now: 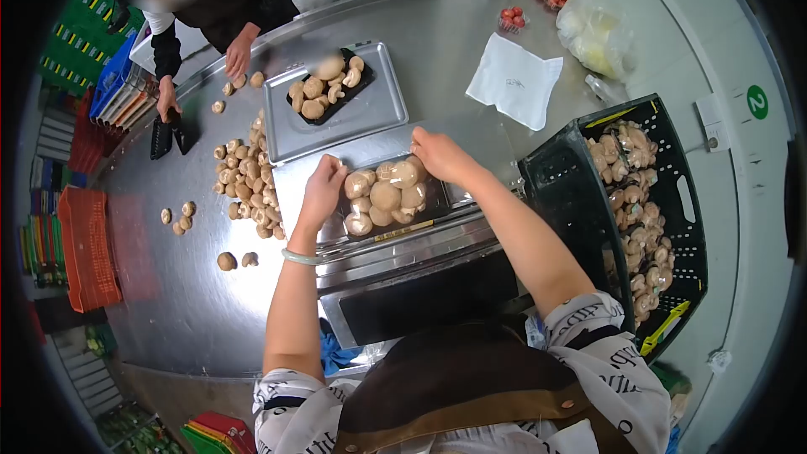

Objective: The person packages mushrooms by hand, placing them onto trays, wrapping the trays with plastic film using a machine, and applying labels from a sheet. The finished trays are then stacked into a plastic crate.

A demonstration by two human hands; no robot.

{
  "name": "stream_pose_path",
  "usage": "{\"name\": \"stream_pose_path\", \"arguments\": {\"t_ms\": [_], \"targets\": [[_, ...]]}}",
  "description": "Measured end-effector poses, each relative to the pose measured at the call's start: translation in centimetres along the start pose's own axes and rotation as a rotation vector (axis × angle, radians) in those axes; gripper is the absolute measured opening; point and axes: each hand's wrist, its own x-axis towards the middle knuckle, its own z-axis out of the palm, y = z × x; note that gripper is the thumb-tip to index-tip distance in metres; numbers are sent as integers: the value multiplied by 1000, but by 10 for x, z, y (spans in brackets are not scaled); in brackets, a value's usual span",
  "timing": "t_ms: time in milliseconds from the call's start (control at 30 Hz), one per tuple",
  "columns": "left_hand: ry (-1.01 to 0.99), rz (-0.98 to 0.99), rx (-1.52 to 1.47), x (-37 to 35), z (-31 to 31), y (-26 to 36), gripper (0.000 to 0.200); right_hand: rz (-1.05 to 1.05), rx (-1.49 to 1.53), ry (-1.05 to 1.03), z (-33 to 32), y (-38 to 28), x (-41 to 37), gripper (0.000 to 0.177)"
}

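A black tray of mushrooms [385, 196] under clear film lies in front of me on a wrapping machine [403, 244]. My left hand [324, 192] is at the tray's left side, fingers pinched together at its upper corner. At the upper right corner, my right hand [439, 155] is closed too, thumb and fingers pressed together. Film seems to be between the fingers of both hands, but it is too clear to tell. Just beyond, a metal scale pan [391, 109] holds a second black tray of unwrapped mushrooms [313, 88].
Loose mushrooms [248, 172] lie left on the steel table [168, 286]. A co-worker [227, 0] at the upper left touches black trays [168, 136]. A black crate [580, 193] of packed mushrooms stands right. White paper [513, 80], tomatoes [511, 18] and an orange basket [88, 248] are around.
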Motion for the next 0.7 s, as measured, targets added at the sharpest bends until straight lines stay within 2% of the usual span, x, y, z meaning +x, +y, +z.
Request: {"name": "stream_pose_path", "arguments": {"t_ms": [67, 167, 200, 233, 300, 333, 433, 467, 533, 633, 700], "targets": [[-80, -86, -252, -5, -5, 3, 16, -25, 68, -27, -7, -3, -6, 25], [-257, -263, -358, -32, -8, 15, 26, -109, 84, -132, -7, 9, -24, 28], [-229, -241, -126, -39, -9, 6, 32, -145, 73, -177, -6, 15, -34, 30], [-136, -82, -31, -50, -4, 2, 36, -186, 138, -127, -4, 18, -44, 31], [-20, 110, 50, -62, 4, -4, 37, -268, 267, -28, 0, 23, -66, 33], [-4, 94, 70, -68, 5, -1, 37, -399, 144, 95, 2, 24, -73, 32], [96, 110, 96, -89, 8, 29, 37, -88, 324, 66, -2, 2, -107, 30], [156, 147, 83, -98, 8, 44, 37, -134, 362, 156, -6, -13, -117, 28], [205, 179, 25, -119, 2, 68, 37, -124, 385, 181, -28, -40, -137, 29], [132, 42, -102, -158, -9, 97, 39, -110, 377, 170, -48, -65, -167, 29], [144, 7, -175, -182, -4, 93, 35, -131, 389, 138, -48, -68, -190, 29]]}}
